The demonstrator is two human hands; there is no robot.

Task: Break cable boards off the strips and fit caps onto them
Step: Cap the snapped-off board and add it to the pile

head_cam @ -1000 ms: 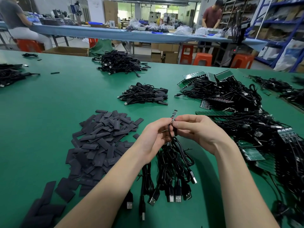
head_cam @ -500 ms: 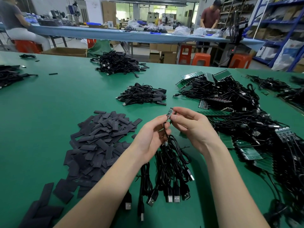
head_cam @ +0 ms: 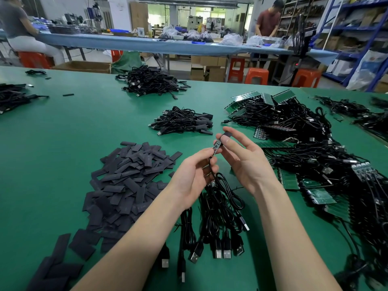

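**Cap meeting board above the green tabletop**

Near the centre of the frame, the left hand pinched the lower end of a small cable board between thumb and fingertips, its black cable trailing down through the palm. The right hand held a black cap between thumb and forefinger, the other fingers loosely extended. The cap sat at the upper tip of the board; whether it had slid on at all could not be told.

Below the hands, a bundle of USB cables lay on the green tabletop, plugs pointing toward the bottom edge of the frame. To the left of centre spread a loose heap of flat black caps, with a few strays running to the lower left corner. Just above the hands lay a small pile of capped cables, and a larger pile of cables lay farther up, near the tabletop's far edge. The right side of the frame was filled with a tangle of cables joined to green board strips.

As for containers, an open cardboard box stood on the floor beyond the tabletop at upper left, its contents not visible. Closed cartons were stacked under the long blue bench at the top of the frame, which carried plastic bags whose contents were too small to make out.
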